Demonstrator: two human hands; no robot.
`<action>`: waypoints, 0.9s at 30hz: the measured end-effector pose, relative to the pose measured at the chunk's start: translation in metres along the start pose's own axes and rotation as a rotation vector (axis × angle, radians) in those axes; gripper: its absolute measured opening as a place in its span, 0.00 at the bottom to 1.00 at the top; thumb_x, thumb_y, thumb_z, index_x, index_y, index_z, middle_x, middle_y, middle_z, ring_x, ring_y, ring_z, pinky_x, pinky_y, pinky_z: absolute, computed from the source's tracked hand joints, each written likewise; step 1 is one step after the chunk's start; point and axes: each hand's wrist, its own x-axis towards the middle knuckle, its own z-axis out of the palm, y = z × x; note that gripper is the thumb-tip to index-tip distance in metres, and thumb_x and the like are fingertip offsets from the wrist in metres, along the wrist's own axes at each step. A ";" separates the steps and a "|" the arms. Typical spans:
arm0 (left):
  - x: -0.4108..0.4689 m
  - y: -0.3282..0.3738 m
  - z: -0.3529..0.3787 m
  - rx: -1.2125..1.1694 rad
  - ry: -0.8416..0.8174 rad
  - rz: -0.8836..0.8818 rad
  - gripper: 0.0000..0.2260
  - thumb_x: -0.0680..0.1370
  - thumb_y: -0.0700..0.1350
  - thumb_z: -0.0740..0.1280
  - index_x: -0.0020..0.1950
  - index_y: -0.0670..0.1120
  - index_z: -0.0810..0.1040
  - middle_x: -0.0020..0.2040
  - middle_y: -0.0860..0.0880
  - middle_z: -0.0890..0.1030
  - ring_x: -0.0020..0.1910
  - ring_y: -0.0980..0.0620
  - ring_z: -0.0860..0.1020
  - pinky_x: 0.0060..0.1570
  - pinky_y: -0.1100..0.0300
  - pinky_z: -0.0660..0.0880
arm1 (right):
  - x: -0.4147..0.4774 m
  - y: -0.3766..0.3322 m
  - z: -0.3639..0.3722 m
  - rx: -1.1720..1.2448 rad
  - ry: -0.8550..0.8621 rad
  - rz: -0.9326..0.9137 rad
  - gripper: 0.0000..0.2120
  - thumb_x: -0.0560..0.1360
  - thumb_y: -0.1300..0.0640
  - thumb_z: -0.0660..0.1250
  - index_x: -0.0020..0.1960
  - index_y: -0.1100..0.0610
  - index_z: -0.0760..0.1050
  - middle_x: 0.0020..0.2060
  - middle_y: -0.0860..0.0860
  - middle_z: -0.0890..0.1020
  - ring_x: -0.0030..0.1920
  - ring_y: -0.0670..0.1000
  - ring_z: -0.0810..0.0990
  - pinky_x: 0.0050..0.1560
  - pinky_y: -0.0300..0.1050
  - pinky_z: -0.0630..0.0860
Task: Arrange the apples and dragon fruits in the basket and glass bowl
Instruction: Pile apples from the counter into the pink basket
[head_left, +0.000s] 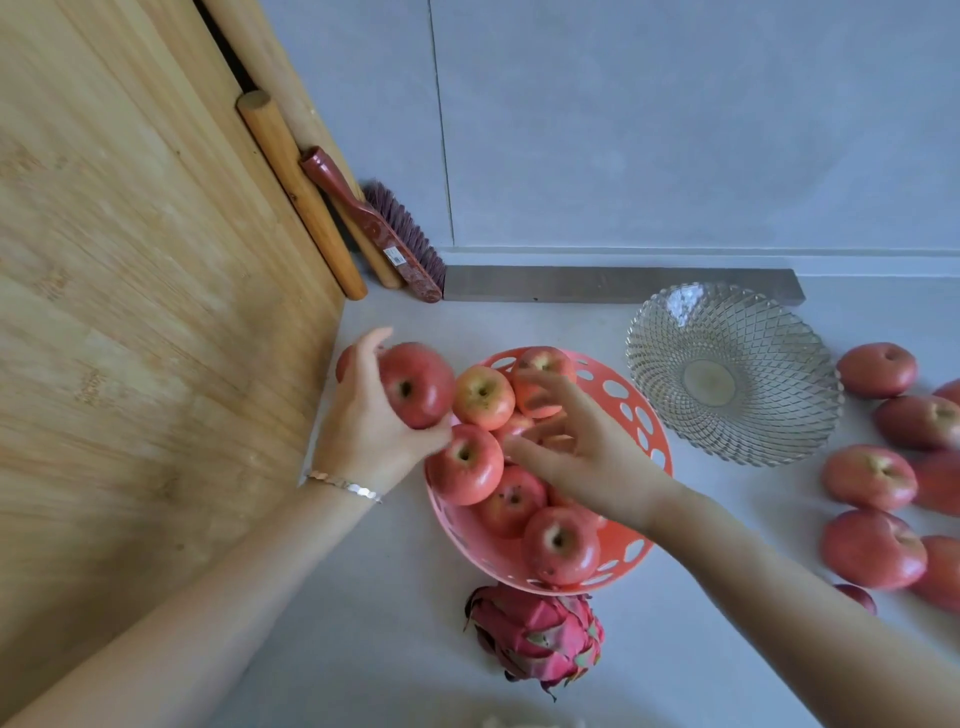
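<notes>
A red apple is gripped by the left hand beside the perforated coral plastic basket, over which the right hand is spread.

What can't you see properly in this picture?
- Head view: the right hand is blurred and covers apples in the basket, so their count is unclear.
- The apples at the right are cut off by the edge.
- The left hand hides something red behind the apple it holds.
- The tag on the brush is too small to read.
</notes>
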 end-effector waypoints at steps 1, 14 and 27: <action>-0.007 0.016 0.001 0.038 -0.060 0.075 0.40 0.55 0.47 0.78 0.63 0.54 0.63 0.55 0.55 0.71 0.53 0.58 0.71 0.53 0.63 0.67 | 0.001 -0.007 -0.002 0.071 -0.045 0.005 0.29 0.65 0.43 0.73 0.62 0.38 0.64 0.54 0.44 0.73 0.49 0.44 0.80 0.52 0.37 0.76; -0.052 0.058 0.042 -0.048 -0.480 0.192 0.33 0.64 0.44 0.76 0.65 0.50 0.65 0.56 0.61 0.69 0.56 0.59 0.74 0.55 0.72 0.69 | -0.024 0.027 -0.044 -0.173 0.073 0.137 0.30 0.52 0.41 0.76 0.52 0.41 0.73 0.45 0.41 0.80 0.47 0.43 0.79 0.51 0.39 0.73; -0.056 0.038 0.027 -0.042 -0.427 0.082 0.13 0.72 0.40 0.68 0.53 0.54 0.75 0.51 0.60 0.77 0.53 0.65 0.74 0.50 0.80 0.66 | 0.003 0.069 -0.063 -0.777 0.006 0.087 0.20 0.63 0.49 0.70 0.54 0.51 0.74 0.49 0.50 0.75 0.46 0.56 0.78 0.42 0.44 0.74</action>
